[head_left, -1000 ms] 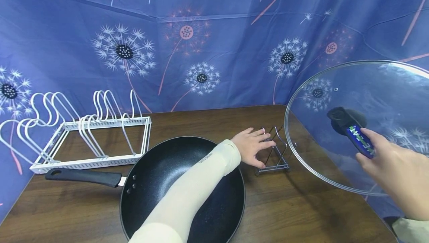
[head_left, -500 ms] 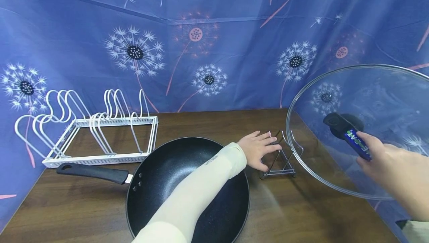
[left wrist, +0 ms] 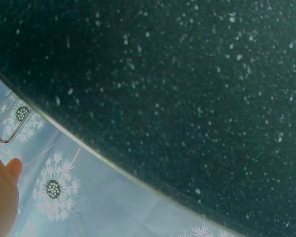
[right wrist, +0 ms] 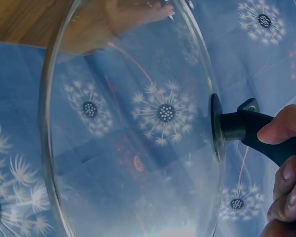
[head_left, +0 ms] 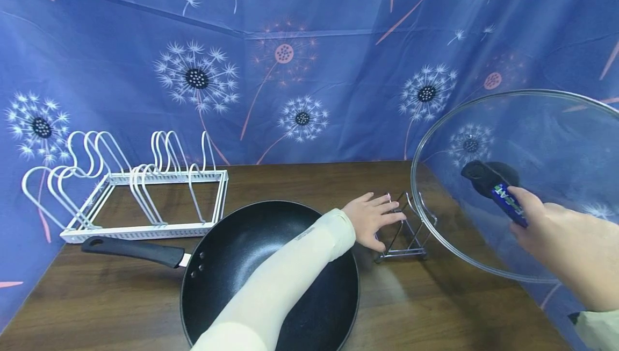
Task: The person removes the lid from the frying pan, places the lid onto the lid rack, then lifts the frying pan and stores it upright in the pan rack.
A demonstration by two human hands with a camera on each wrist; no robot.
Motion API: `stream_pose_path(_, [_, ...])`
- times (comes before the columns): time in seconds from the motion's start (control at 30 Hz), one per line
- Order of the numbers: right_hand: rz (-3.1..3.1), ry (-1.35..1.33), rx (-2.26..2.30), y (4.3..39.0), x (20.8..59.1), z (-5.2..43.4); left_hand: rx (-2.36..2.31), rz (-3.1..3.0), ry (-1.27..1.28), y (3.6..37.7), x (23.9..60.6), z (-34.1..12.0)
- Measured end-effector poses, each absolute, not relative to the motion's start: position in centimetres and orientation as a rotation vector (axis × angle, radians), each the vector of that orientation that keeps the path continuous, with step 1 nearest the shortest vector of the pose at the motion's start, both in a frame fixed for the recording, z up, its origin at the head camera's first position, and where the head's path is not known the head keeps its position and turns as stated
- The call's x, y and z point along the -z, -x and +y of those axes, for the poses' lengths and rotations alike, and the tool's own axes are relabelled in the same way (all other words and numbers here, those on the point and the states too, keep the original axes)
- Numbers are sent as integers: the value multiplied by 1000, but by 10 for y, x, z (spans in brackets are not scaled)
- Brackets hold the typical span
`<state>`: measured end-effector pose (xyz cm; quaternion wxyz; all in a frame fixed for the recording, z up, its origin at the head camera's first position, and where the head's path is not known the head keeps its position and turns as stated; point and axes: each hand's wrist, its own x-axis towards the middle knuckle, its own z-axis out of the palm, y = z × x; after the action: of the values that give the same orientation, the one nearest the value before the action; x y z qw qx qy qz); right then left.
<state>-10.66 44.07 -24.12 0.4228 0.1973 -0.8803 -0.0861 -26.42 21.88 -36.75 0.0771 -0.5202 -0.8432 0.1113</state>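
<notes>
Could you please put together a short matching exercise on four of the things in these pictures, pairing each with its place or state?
Things:
1. glass lid
2. black pan
3. white rack
4. small wire rack

Places and states:
A. silver-coloured, close to the left hand
B. partly hidden beneath the left sleeve
C. at the far left of the things in the head view
D. held up off the table by the right hand

Right pairs: 1-D, 2-B, 3-C, 4-A
</notes>
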Motion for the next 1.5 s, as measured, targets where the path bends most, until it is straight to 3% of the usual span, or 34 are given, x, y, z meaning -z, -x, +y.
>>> stream_pose_path(1.5, [-2131, -550, 276, 125, 259, 418, -344, -2542, 1548, 262, 365, 221])
